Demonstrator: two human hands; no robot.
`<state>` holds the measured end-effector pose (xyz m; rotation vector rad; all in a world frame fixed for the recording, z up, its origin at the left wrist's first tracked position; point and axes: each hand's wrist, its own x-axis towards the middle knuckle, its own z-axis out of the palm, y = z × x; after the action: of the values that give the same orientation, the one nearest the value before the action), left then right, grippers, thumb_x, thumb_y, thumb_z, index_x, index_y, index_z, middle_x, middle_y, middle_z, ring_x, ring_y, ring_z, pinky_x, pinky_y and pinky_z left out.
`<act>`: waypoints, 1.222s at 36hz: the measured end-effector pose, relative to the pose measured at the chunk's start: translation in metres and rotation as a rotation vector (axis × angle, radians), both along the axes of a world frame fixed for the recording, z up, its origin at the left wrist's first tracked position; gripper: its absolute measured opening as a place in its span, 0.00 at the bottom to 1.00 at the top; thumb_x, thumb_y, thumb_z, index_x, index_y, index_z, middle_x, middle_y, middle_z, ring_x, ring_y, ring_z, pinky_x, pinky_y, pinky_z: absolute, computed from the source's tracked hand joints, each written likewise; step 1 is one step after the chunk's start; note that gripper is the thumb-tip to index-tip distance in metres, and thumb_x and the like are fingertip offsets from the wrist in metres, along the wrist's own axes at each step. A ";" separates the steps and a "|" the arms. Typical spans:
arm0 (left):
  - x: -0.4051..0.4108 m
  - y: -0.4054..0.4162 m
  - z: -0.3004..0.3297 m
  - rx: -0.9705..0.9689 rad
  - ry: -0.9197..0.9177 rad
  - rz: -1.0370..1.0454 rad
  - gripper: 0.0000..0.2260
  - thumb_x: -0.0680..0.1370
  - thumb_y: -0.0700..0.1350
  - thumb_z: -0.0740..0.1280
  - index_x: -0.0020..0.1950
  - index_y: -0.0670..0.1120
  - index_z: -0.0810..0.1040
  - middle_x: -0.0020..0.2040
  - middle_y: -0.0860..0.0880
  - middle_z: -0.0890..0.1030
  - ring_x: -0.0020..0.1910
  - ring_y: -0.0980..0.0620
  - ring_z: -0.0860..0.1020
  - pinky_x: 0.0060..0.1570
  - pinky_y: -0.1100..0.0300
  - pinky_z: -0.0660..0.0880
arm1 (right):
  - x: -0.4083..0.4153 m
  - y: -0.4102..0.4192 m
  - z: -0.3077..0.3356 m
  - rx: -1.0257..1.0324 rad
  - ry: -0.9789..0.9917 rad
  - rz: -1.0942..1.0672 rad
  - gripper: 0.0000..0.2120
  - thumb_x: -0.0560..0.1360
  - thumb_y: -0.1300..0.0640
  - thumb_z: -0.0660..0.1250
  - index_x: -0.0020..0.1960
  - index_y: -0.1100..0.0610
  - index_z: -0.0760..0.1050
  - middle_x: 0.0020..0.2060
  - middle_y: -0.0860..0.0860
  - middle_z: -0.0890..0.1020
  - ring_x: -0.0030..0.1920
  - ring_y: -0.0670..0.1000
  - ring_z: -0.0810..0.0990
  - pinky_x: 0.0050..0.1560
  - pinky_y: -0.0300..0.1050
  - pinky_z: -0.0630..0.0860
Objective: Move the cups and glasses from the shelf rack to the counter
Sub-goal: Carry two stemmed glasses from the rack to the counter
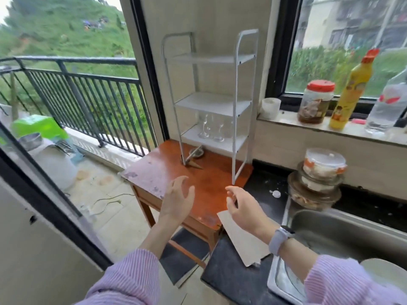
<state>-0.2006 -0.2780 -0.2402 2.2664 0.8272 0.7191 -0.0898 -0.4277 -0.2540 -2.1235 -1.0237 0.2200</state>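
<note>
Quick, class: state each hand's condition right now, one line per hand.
Left hand: open, fingers spread, holding nothing.
Right hand: open, fingers loosely curled, holding nothing.

A person's left hand and right hand emerge from ribbed lilac knit sleeves, the right wrist wearing a smartwatch on a pale lavender band.

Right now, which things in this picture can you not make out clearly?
- Glasses on the rack's lowest shelf: clear and blurred, count uncertain, head view.
- Sink contents: cut by the frame edge.
- Jar contents: too blurred.
- Both hands: open, empty.
</note>
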 end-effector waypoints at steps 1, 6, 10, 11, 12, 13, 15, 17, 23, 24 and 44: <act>0.009 0.011 0.000 -0.001 -0.015 0.000 0.16 0.77 0.44 0.63 0.64 0.43 0.71 0.62 0.44 0.75 0.59 0.51 0.73 0.56 0.63 0.66 | 0.007 0.011 -0.001 -0.003 0.015 -0.001 0.18 0.77 0.56 0.58 0.67 0.57 0.67 0.63 0.54 0.76 0.63 0.52 0.73 0.65 0.44 0.69; 0.058 0.069 -0.004 -0.015 -0.069 -0.059 0.16 0.78 0.46 0.63 0.64 0.45 0.71 0.60 0.47 0.76 0.58 0.53 0.73 0.54 0.63 0.67 | 0.044 0.067 -0.005 0.017 0.059 -0.057 0.19 0.78 0.56 0.58 0.69 0.54 0.63 0.62 0.52 0.76 0.62 0.50 0.74 0.64 0.47 0.72; 0.105 0.119 -0.011 -0.076 -0.085 -0.117 0.16 0.77 0.44 0.63 0.65 0.43 0.71 0.56 0.48 0.77 0.51 0.53 0.75 0.51 0.64 0.68 | 0.076 0.115 -0.009 0.055 0.078 -0.127 0.20 0.78 0.55 0.57 0.69 0.53 0.62 0.61 0.50 0.75 0.58 0.46 0.74 0.62 0.44 0.72; 0.117 0.132 -0.014 -0.098 -0.083 -0.136 0.16 0.77 0.44 0.63 0.65 0.43 0.70 0.57 0.47 0.77 0.51 0.53 0.75 0.51 0.62 0.70 | 0.084 0.127 -0.010 0.074 0.077 -0.148 0.20 0.78 0.56 0.57 0.69 0.54 0.63 0.61 0.50 0.74 0.57 0.45 0.73 0.61 0.41 0.71; 0.128 0.144 -0.016 -0.123 -0.081 -0.158 0.17 0.77 0.44 0.64 0.65 0.43 0.70 0.58 0.46 0.77 0.52 0.52 0.75 0.54 0.60 0.72 | 0.091 0.139 -0.011 0.092 0.079 -0.172 0.20 0.78 0.56 0.57 0.69 0.54 0.63 0.60 0.50 0.74 0.57 0.44 0.72 0.59 0.38 0.69; 0.139 0.156 -0.018 -0.145 -0.080 -0.182 0.17 0.77 0.44 0.64 0.65 0.43 0.70 0.60 0.45 0.77 0.55 0.51 0.76 0.57 0.57 0.73 | 0.098 0.150 -0.011 0.106 0.093 -0.198 0.20 0.78 0.56 0.57 0.69 0.54 0.63 0.60 0.50 0.74 0.57 0.44 0.71 0.59 0.37 0.67; 0.159 0.178 -0.021 -0.176 -0.083 -0.219 0.18 0.77 0.45 0.64 0.66 0.42 0.69 0.62 0.45 0.76 0.59 0.51 0.75 0.60 0.57 0.72 | 0.112 0.172 -0.011 0.124 0.133 -0.249 0.19 0.78 0.57 0.57 0.69 0.56 0.64 0.60 0.51 0.74 0.61 0.47 0.71 0.61 0.39 0.67; 0.178 0.198 -0.021 -0.202 -0.086 -0.244 0.21 0.77 0.46 0.64 0.68 0.42 0.67 0.64 0.46 0.74 0.58 0.54 0.74 0.57 0.63 0.69 | 0.124 0.192 -0.013 0.121 0.144 -0.300 0.19 0.78 0.58 0.57 0.69 0.57 0.63 0.63 0.53 0.73 0.64 0.50 0.71 0.65 0.43 0.67; 0.234 0.242 -0.026 -0.309 -0.082 -0.295 0.26 0.77 0.47 0.64 0.72 0.43 0.60 0.71 0.45 0.67 0.67 0.47 0.69 0.64 0.51 0.69 | 0.163 0.241 -0.021 0.163 0.210 -0.437 0.22 0.78 0.56 0.58 0.71 0.55 0.59 0.68 0.52 0.69 0.68 0.50 0.67 0.63 0.39 0.62; 0.242 0.246 -0.029 -0.311 -0.080 -0.310 0.27 0.77 0.48 0.64 0.72 0.43 0.59 0.71 0.45 0.66 0.68 0.46 0.68 0.65 0.50 0.68 | 0.170 0.247 -0.022 0.177 0.208 -0.469 0.22 0.77 0.57 0.59 0.70 0.56 0.60 0.68 0.53 0.69 0.68 0.51 0.67 0.62 0.39 0.62; 0.307 0.256 -0.045 -0.543 -0.243 -0.424 0.23 0.74 0.39 0.68 0.67 0.40 0.64 0.55 0.47 0.76 0.54 0.52 0.75 0.52 0.69 0.72 | 0.214 0.294 -0.022 0.431 0.394 -0.669 0.13 0.74 0.58 0.64 0.53 0.58 0.62 0.39 0.51 0.72 0.38 0.47 0.74 0.31 0.25 0.70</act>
<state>0.1067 -0.0217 -0.2850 1.7360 0.3467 0.4835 0.1240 -0.1332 -0.2764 -1.8049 -0.0892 0.0700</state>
